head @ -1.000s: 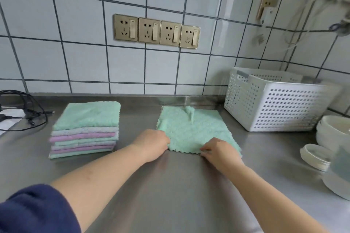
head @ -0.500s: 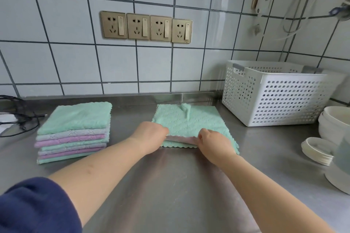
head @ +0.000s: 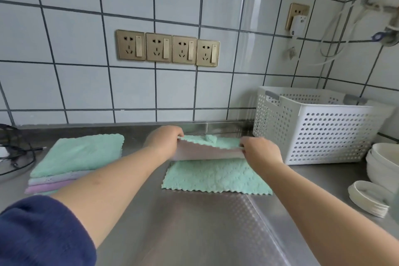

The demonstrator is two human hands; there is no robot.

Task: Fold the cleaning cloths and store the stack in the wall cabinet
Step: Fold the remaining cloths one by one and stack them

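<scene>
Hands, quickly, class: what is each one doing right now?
Left hand: closed, pinching the green cloth at its left corner.
Right hand: closed, pinching the same cloth's right corner.

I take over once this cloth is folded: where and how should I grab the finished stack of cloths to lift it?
Probably take the stack of folded cloths by its two short ends, one hand from the left and one from the right, fingers slid under the bottom layer and thumbs on the top green cloth. It lies flat on the counter in loose layers, so a pinch from above would likely lift only the top one.
</scene>
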